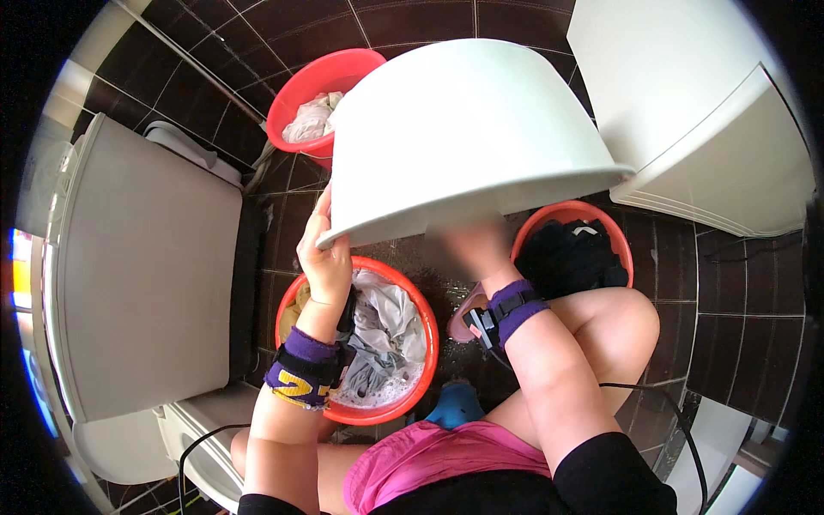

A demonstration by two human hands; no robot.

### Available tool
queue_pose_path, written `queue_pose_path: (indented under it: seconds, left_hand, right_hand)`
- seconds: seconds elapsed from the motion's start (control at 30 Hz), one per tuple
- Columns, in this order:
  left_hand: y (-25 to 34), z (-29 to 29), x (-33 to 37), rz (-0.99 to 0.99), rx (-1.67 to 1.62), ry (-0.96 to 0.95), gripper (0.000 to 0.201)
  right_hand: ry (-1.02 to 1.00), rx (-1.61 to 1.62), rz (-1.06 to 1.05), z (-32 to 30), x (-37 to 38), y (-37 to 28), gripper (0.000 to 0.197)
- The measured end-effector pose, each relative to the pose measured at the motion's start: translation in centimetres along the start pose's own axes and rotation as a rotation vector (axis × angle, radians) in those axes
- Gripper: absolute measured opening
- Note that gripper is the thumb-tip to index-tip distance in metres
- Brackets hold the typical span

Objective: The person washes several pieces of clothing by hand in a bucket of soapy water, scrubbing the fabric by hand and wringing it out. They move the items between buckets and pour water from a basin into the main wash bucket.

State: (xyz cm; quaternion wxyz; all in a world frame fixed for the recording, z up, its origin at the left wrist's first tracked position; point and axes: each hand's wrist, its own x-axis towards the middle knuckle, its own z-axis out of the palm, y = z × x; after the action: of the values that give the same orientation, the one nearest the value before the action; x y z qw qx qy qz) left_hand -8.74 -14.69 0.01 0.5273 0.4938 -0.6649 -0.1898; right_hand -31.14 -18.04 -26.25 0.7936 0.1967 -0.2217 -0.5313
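A large white plastic tub (472,129) is held up in front of me, tipped over with its rim toward me and downward. My left hand (328,262) is closed around the rim at its left end, with the thumb side pressed to the outer wall. Under the rim, near the middle of the opening, is my right hand (472,245); it is blurred and its fingers cannot be made out. Below my left forearm stands an orange basin (433,343) with white, grey and yellowish clothes in sudsy water. Both wrists wear purple bands with black straps.
A red bucket (283,99) with white cloth stands behind the tub at the left. By my right knee is another orange basin (628,257) with dark clothes. Pale appliances flank me, one left (146,275), one far right (687,94). The dark tiled floor (455,279) looks wet.
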Motion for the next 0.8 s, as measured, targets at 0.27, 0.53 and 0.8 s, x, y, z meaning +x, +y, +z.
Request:
queue_pose_path:
  seconds: [0.27,0.53,0.8]
  left_hand:
    - [-0.1,0.6,0.4,0.056,-0.094,-0.022,0.035]
    - [-0.6,2.4,0.7,0.017,-0.093,-0.039,0.034]
    - [0.3,4.0,0.8,-0.095,-0.120,-0.027,0.026]
  right_hand:
    - [0.033,-0.654,-0.188,-4.2,0.0,-3.3,0.043]
    - [0.016,-0.103,-0.021,-2.9,-1.2,-5.6,0.043]
    - [0.423,-1.051,-0.330,1.4,-2.1,-1.2,0.034]
